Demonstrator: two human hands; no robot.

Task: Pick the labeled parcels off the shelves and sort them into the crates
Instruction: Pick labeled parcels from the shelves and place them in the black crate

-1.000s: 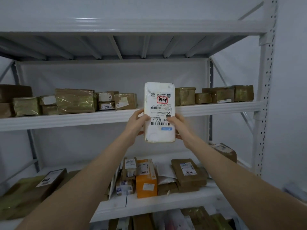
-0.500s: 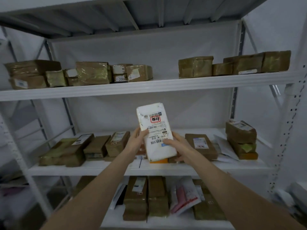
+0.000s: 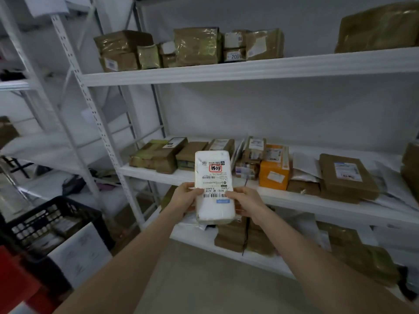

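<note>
Lowered, the white parcel stands long-axis upright, left hand and right hand gripping it.

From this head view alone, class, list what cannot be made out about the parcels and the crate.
Head view, white parcel: fine print too small; back hidden, sides under left hand and right hand.
Head view, black crate: contents blurred.
Head view, top-right brown parcel: cropped by the frame.
</note>
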